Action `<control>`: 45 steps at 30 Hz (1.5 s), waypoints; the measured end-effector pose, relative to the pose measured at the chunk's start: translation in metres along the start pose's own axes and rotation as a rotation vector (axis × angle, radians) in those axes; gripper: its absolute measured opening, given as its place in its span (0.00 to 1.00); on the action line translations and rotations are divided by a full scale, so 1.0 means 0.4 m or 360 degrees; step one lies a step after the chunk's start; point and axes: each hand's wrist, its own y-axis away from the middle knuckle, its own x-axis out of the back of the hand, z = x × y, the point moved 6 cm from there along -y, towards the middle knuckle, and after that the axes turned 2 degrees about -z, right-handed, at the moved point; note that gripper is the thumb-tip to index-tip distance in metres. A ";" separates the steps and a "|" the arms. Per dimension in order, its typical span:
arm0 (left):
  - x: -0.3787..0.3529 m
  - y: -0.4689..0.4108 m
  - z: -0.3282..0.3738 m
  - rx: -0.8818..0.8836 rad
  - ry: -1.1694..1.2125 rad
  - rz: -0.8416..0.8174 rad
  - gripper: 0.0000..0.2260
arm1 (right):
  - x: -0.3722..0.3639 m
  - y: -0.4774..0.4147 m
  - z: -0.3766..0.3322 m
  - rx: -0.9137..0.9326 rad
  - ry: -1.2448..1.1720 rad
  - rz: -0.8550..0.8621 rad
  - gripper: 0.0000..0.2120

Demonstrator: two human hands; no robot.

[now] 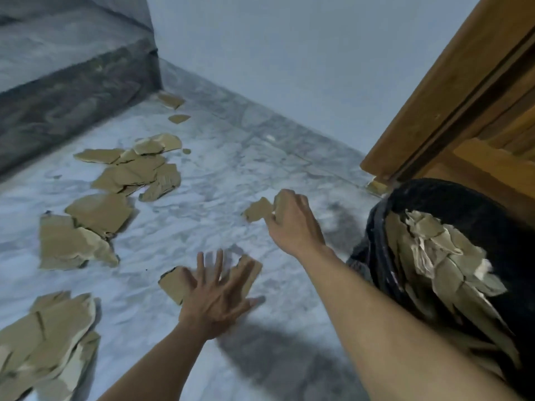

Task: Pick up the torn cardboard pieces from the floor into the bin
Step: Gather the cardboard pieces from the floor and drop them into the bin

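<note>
Torn brown cardboard pieces lie scattered over the marble floor (202,215). My right hand (292,221) grips a small cardboard piece (256,211) just above the floor, left of the bin. My left hand (215,296) is spread with straight fingers over another cardboard piece (173,283) lying flat on the floor. The black bin (451,198) stands at the right, lined with a dark bag and holding several torn pieces (443,256). More cardboard sits in a pile (136,172) farther back, a pile (78,235) at the left, and a heap (46,340) at the lower left.
A dark stone step (72,91) rises at the back left. A pale wall (289,68) runs behind the floor. A wooden door frame (451,91) stands at the right, behind the bin. Two small scraps (173,107) lie near the step's corner.
</note>
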 end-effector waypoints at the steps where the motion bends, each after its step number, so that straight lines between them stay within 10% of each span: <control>1: -0.041 -0.016 -0.031 0.0055 0.0007 -0.0030 0.36 | -0.052 -0.042 0.030 -0.0051 0.0043 -0.0059 0.28; 7: -0.033 -0.124 -0.214 0.0336 0.0148 0.0251 0.31 | -0.248 -0.246 0.133 -0.0273 0.0347 -0.0442 0.36; 19: 0.149 -0.259 -0.705 0.1102 0.0185 0.0202 0.50 | -0.486 -0.548 -0.305 0.0517 0.0396 -0.0378 0.38; 27: 0.155 -0.248 -0.740 0.1319 0.0342 0.0352 0.49 | -0.528 -0.763 -0.554 0.0630 0.0384 -0.0248 0.49; 37: 0.148 -0.247 -0.757 0.1455 0.0404 0.0247 0.54 | -0.647 -0.810 -0.671 0.0665 0.0815 -0.1099 0.57; 45: 0.170 -0.169 -0.832 0.1803 0.0610 0.0123 0.64 | -0.614 -0.773 -0.684 0.0744 0.0793 -0.0983 0.41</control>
